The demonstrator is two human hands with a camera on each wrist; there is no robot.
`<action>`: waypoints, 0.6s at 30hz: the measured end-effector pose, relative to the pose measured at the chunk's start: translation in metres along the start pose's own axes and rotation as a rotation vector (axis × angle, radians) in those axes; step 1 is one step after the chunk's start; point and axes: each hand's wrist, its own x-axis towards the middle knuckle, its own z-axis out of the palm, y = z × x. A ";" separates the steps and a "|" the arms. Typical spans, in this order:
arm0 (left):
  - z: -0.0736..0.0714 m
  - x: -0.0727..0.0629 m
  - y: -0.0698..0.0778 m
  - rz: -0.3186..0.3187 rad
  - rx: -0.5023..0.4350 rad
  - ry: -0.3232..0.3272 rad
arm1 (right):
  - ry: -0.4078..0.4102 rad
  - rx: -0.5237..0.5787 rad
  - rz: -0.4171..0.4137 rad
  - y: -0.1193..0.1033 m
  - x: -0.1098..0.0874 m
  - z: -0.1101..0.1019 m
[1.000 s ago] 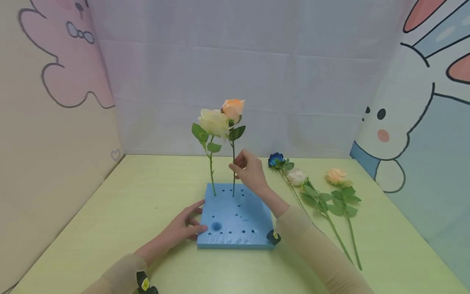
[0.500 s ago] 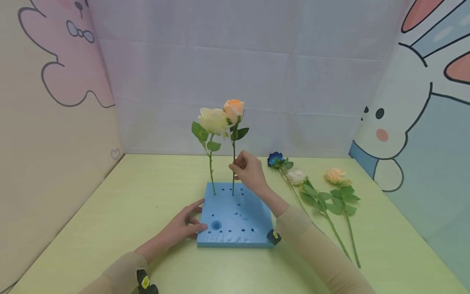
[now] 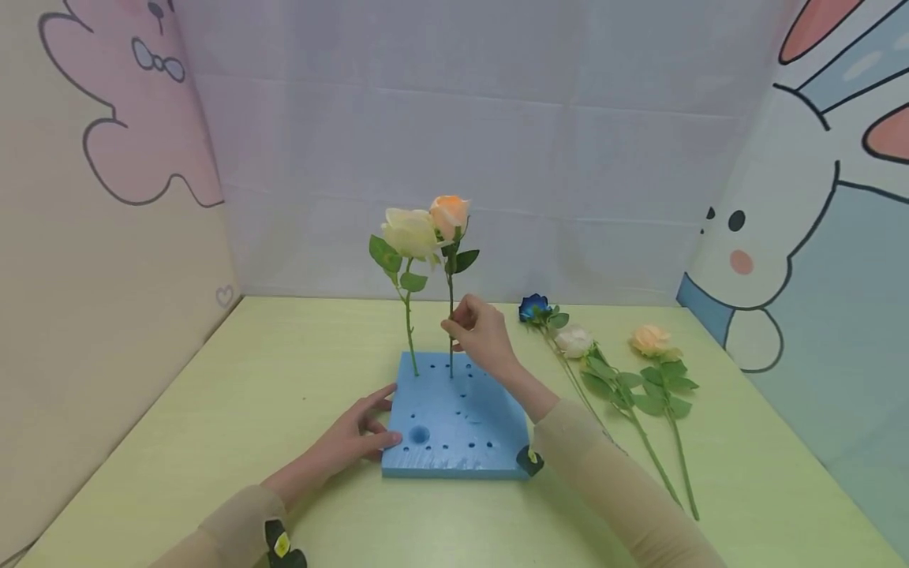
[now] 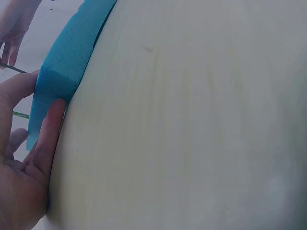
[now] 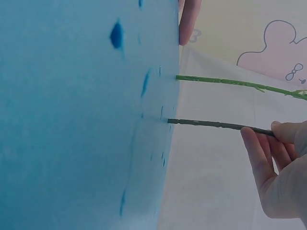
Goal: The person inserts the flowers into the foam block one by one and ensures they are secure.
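A blue foam board point(image 3: 461, 418) dotted with holes lies on the table. My left hand point(image 3: 355, 430) rests against its left edge, thumb on the top face; the left wrist view shows one finger straight along the board's side point(image 4: 60, 79). My right hand point(image 3: 483, 335) pinches the dark stem of a peach rose point(image 3: 450, 217) between thumb and fingers. The rose stands nearly upright, and its lower stem end point(image 5: 175, 121) meets the board's face near the back row of holes. To its left, a cream rose point(image 3: 410, 233) stands in the board on a green stem point(image 5: 216, 80).
On the table's right side lie a blue rose point(image 3: 534, 308), a white rose point(image 3: 574, 341) and another peach rose point(image 3: 649, 339), stems pointing toward the front. A pale cloth point(image 3: 461, 142) hangs behind the table, with cartoon-printed panels at both sides.
The peach rose's head turned and leaned slightly right, then dipped a little, while the right hand kept pinching its stem. The left hand and board have stayed in place.
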 end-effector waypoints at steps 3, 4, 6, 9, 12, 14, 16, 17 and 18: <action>-0.001 0.001 0.000 0.006 0.008 -0.006 | -0.011 -0.012 -0.005 -0.001 0.000 -0.002; -0.001 0.000 -0.001 0.009 0.010 -0.009 | -0.018 -0.013 -0.006 -0.001 -0.001 -0.002; -0.001 -0.001 -0.002 0.015 0.006 -0.014 | -0.025 -0.023 -0.015 0.000 -0.002 -0.002; 0.000 -0.001 -0.003 0.022 -0.001 -0.011 | -0.032 -0.027 -0.030 0.001 -0.002 -0.004; 0.000 0.000 -0.003 0.020 -0.009 -0.008 | -0.052 -0.042 -0.055 0.002 -0.002 -0.006; 0.000 0.000 -0.003 0.020 -0.008 -0.006 | -0.071 -0.061 -0.069 0.002 -0.001 -0.007; 0.000 0.000 -0.003 0.020 -0.003 -0.004 | -0.094 -0.077 -0.079 0.003 -0.001 -0.008; 0.000 0.000 -0.003 0.020 -0.001 -0.003 | -0.105 -0.082 -0.084 0.003 -0.001 -0.008; 0.000 0.000 -0.003 0.019 0.000 -0.001 | -0.115 -0.085 -0.085 0.004 -0.001 -0.009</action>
